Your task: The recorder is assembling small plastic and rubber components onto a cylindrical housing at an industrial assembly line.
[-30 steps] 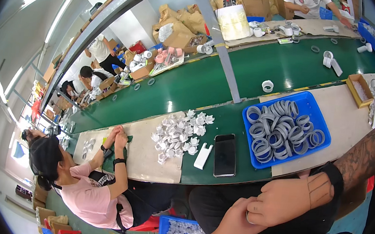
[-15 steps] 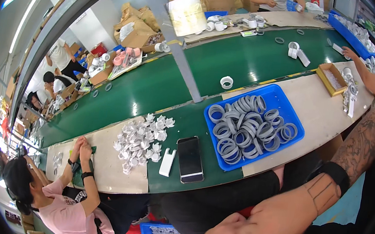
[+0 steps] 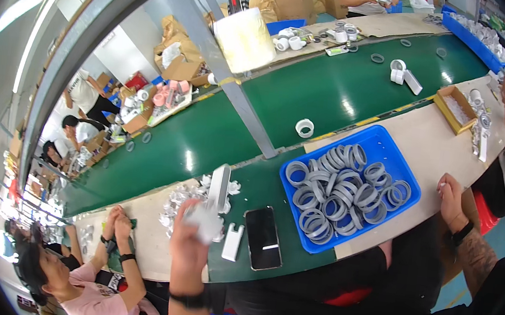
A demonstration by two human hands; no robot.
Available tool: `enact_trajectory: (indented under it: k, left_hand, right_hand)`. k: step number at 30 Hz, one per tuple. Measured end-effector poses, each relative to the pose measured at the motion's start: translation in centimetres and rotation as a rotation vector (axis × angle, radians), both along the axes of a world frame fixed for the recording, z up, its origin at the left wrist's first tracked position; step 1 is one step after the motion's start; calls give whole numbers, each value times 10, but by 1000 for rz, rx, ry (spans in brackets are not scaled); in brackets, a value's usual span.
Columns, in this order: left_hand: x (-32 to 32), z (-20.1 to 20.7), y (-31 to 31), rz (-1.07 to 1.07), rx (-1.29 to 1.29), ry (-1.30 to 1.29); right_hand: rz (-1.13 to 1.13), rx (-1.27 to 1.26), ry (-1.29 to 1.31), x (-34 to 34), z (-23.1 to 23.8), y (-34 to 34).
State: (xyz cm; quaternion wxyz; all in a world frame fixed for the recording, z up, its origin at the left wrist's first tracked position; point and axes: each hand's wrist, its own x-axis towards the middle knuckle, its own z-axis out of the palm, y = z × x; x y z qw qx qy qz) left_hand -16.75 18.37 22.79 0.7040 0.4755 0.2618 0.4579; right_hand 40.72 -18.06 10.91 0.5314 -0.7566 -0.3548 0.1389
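Fingers (image 3: 182,219) of left hand (image 3: 189,254): pinching blurred white plastic part (image 3: 204,221) | white bar (image 3: 219,188) just beyond them, long axis near upright, left hand nearer; whether joined, cannot tell | blue tray (image 3: 389,148) of grey rings (image 3: 335,206) rightward of them | right hand (image 3: 451,204): fingers curled, grip unclear

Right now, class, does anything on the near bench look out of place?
The dark phone lies between a small white part and the blue tray; it looks mildly out of place, being unlike the parts beside it.
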Motion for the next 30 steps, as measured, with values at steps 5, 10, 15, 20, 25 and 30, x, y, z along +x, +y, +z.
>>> enact_trajectory:
  k: [5, 10, 15, 20, 25, 30]
  left_hand:
    - [103, -36, 134, 278, 59, 516]
    - [147, -106, 190, 403, 447, 1029]
    - [146, -122, 160, 580, 681, 1062]
    - [94, -83, 60, 613, 666, 785]
    - [19, -92, -45, 651, 769, 909]
    - [-8, -125, -91, 785, 836, 1026]
  right_hand:
    - [-201, -57, -433, -26, -25, 18]
    - [-290, -65, -469, -36, -11, 22]
    - [-262, -49, -465, -36, -6, 23]
    - [-264, -34, -472, -37, -11, 21]
    - [-218, 19, -287, -22, -15, 11]
    - [-84, 188, 172, 19, -26, -50]
